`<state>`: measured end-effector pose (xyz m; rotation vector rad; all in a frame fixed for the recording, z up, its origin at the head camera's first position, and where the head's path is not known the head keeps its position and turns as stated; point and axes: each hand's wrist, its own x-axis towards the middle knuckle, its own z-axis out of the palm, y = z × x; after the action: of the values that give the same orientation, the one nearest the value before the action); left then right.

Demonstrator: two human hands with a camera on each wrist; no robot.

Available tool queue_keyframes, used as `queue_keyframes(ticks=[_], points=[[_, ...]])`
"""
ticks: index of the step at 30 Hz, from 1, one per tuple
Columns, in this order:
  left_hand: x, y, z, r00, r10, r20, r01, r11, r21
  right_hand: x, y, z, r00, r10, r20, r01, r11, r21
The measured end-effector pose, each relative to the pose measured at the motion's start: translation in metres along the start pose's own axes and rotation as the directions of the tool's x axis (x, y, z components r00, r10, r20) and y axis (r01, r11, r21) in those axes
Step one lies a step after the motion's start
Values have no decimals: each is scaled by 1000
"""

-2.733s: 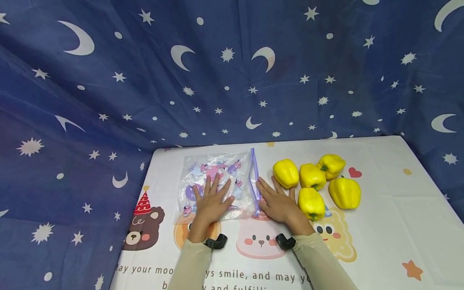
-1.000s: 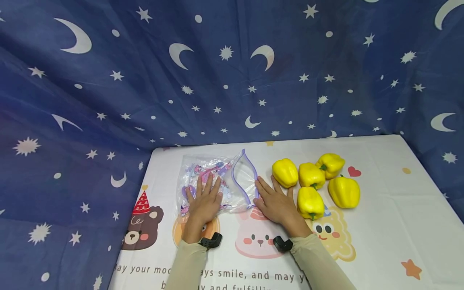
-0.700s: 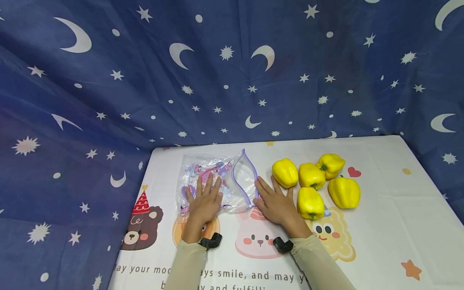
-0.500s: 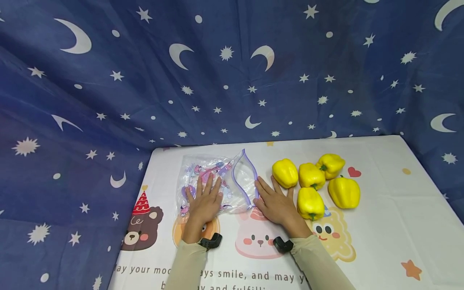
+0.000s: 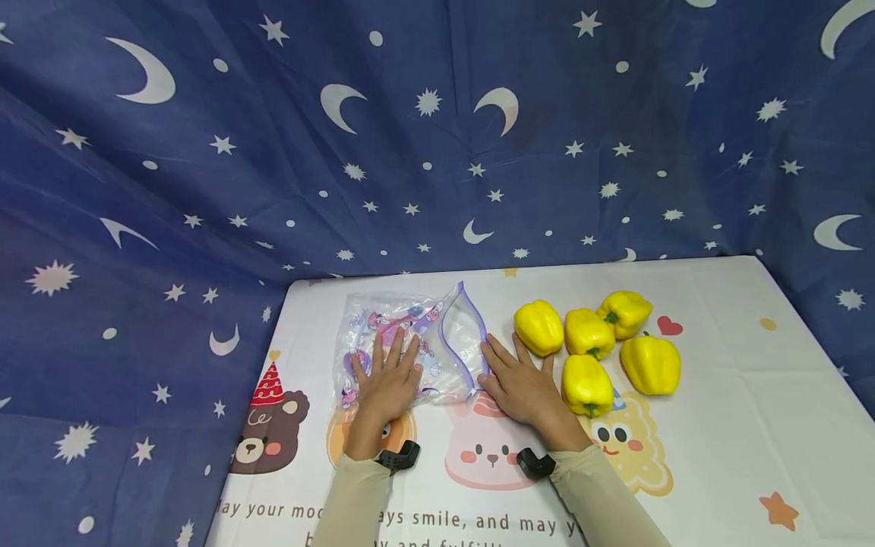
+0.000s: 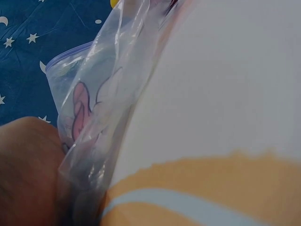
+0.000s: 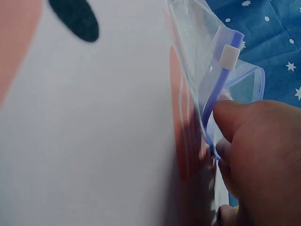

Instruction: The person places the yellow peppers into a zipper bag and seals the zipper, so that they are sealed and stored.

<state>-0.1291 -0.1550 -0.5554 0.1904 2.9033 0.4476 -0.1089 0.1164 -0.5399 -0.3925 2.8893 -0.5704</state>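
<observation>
A clear zipper bag [image 5: 431,304] with pink and purple cartoon prints lies on the table, its purple-edged mouth gaping toward the right. My left hand [image 5: 388,384] rests flat on the bag's printed side, fingers spread. At the mouth's right edge my right hand [image 5: 525,387] lies with straight, spread fingers touching the purple strip. In the right wrist view a white slider [image 7: 229,57] sits near the end of the zip, beside my thumb. Several yellow bell peppers [image 5: 538,327] stand just right of my right hand, the nearest close to its fingertips.
The table wears a white cloth [image 5: 738,425] printed with cartoon animals and lettering. A dark blue curtain [image 5: 383,137] with moons and stars hangs along the back and left side. Each wrist carries a black camera [image 5: 401,456].
Since the earliest frame, the left hand has slid slightly left on the bag, and the bag's mouth has spread wider. In the last second the hands have stayed put.
</observation>
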Motion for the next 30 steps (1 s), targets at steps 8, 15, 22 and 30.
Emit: queue_keyframes(ticks=[8,15,22,30], points=[[0,0,1,1000,7,-5,-7,1000,-3,-4,0,-2,1000,-3,-17,3,1000,0],[0,2,0,1000,10,-11,-10,1000,-7,-10,1,-7,999,-14,-37,15,999,33],[-1,2,0,1000,3,-4,-3,1000,0,-23,-6,-34,995,-54,-82,67,985,160],[0,1,0,1000,1,20,-1,1000,-8,-32,-6,-62,975,-40,-218,66,991,116]])
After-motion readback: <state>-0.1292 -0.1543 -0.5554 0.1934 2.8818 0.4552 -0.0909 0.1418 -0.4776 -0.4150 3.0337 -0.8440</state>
